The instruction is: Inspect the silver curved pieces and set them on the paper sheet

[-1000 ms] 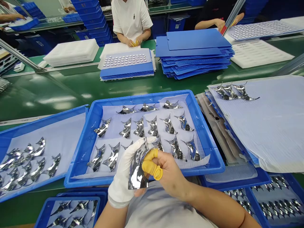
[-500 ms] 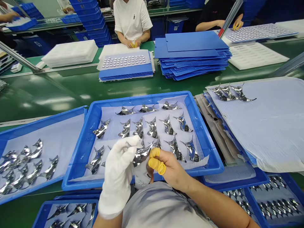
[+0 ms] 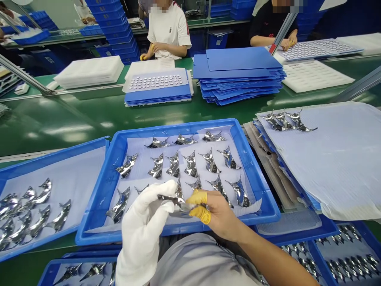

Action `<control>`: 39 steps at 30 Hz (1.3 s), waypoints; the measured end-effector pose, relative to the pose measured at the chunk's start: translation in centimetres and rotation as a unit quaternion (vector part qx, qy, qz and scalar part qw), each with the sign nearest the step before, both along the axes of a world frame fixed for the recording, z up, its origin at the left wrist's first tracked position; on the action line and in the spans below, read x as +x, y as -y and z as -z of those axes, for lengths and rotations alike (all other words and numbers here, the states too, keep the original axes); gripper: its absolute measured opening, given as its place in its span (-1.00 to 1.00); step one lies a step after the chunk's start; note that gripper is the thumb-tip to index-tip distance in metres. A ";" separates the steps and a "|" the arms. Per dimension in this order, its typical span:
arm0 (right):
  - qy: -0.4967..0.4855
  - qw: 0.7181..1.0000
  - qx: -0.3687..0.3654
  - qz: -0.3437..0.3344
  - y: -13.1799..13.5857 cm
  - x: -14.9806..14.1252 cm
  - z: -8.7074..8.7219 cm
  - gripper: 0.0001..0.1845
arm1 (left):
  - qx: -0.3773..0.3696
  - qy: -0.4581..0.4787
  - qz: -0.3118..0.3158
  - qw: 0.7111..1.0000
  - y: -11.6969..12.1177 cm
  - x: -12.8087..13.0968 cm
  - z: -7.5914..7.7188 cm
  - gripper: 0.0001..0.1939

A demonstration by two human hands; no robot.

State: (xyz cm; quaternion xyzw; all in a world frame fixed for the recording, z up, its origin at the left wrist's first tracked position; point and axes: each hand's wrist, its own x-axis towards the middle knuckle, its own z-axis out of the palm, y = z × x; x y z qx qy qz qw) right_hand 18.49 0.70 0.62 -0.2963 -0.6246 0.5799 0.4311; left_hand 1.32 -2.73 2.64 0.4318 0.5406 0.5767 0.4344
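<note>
My left hand [image 3: 145,222], in a white glove, pinches one end of a shiny chrome-like curved metal part [image 3: 175,202]. My right hand [image 3: 212,210], with yellow finger cots on its fingertips, grips the other end. The part is seen nearly edge-on, above the near side of a blue tray [image 3: 178,229]. Rows of similar pointed mirror-finish parts [image 3: 190,163] lie on the white liner in that tray. My hands hide some of the front row.
A second blue tray [image 3: 89,149] with similar parts adjoins at left. At right, three parts [image 3: 281,120] lie on a white-sheeted stack [image 3: 333,159]. Blue sheets [image 3: 238,73] are piled across the green bench [image 3: 74,119]. Two co-workers [image 3: 168,29] work opposite. More filled trays sit below.
The metal part has turned from showing its broad shiny face to nearly edge-on. Both hands keep hold of it, and the left has dropped slightly. The white-shirted co-worker's hands have moved apart.
</note>
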 end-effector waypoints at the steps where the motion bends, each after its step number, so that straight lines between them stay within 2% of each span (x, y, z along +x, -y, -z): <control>1: 0.024 0.999 0.045 0.010 0.1 0.2 -0.1 -0.65 | -0.010 0.008 0.001 1.000 0.0 -0.1 0.2 -0.74; 3: 0.061 0.990 0.127 0.026 0.2 0.4 -0.3 -0.73 | -0.027 0.028 0.004 0.999 0.0 -0.4 0.5 -0.71; 5: 0.079 0.980 0.180 0.039 0.4 0.5 -0.3 -0.80 | -0.047 0.047 0.011 0.998 -0.1 -0.6 0.7 -0.67; 9: 0.090 0.973 0.209 0.039 0.9 0.4 -0.5 -0.81 | -0.068 0.091 0.031 0.993 -0.5 -0.7 0.8 -0.66; 11: 0.076 0.984 0.157 0.028 1.1 0.2 -0.7 -0.86 | -0.078 0.109 0.033 0.990 -0.8 -0.7 0.7 -0.69; 12: 0.056 0.993 0.100 0.018 1.1 0.1 -0.8 -0.86 | -0.080 0.115 0.032 0.990 -1.0 -0.6 0.8 -0.72; 14: -0.008 0.998 -0.062 -0.018 1.2 -0.2 -0.7 -0.74 | -0.072 0.124 0.028 0.989 -1.3 -0.4 1.0 -0.80; 16: -0.075 0.973 -0.212 -0.054 1.1 -0.7 -0.4 -0.64 | -0.049 0.128 0.028 0.990 -1.6 -0.2 1.3 -0.88; 17: -0.097 0.959 -0.259 -0.065 1.1 -0.9 -0.1 -0.62 | -0.041 0.125 0.030 0.991 -1.8 -0.2 1.4 -0.89; 18: -0.106 0.950 -0.284 -0.070 1.0 -1.2 0.3 -0.61 | -0.038 0.111 0.035 0.992 -2.0 -0.3 1.4 -0.91; 20: -0.087 0.953 -0.286 -0.055 0.7 -1.5 1.0 -0.65 | -0.039 0.050 0.044 0.997 -2.5 -0.8 1.0 -0.92; 24: -0.009 0.971 -0.237 0.004 -0.1 -1.3 2.4 -0.59 | -0.017 -0.127 0.014 0.992 -5.0 -4.0 -1.4 -0.86; 26: 0.017 0.974 -0.225 0.016 -0.4 -1.0 3.0 -0.58 | -0.009 -0.240 -0.020 0.970 -7.3 -6.5 -2.4 -0.76; 27: 0.027 0.975 -0.220 0.020 -0.5 -0.9 3.2 -0.59 | -0.018 -0.346 -0.020 0.938 -8.6 -7.8 -2.6 -0.70; 29: 0.047 0.977 -0.208 0.030 -0.6 -0.7 3.5 -0.62 | -0.050 -0.412 -0.006 0.910 -11.4 -10.1 -2.0 -0.66; 33: 0.097 0.981 -0.166 0.028 -0.4 -0.8 3.7 -0.66 | -0.101 -0.515 0.072 0.848 -16.0 -12.5 1.2 -0.66; 36: 0.122 0.982 -0.138 0.027 -0.2 -0.8 3.7 -0.68 | -0.129 -0.576 0.133 0.796 -17.8 -12.8 3.5 -0.62; 39: 0.136 0.982 -0.126 0.030 -0.1 -0.7 3.8 -0.69 | -0.142 -0.618 0.185 0.751 -18.8 -12.9 4.9 -0.64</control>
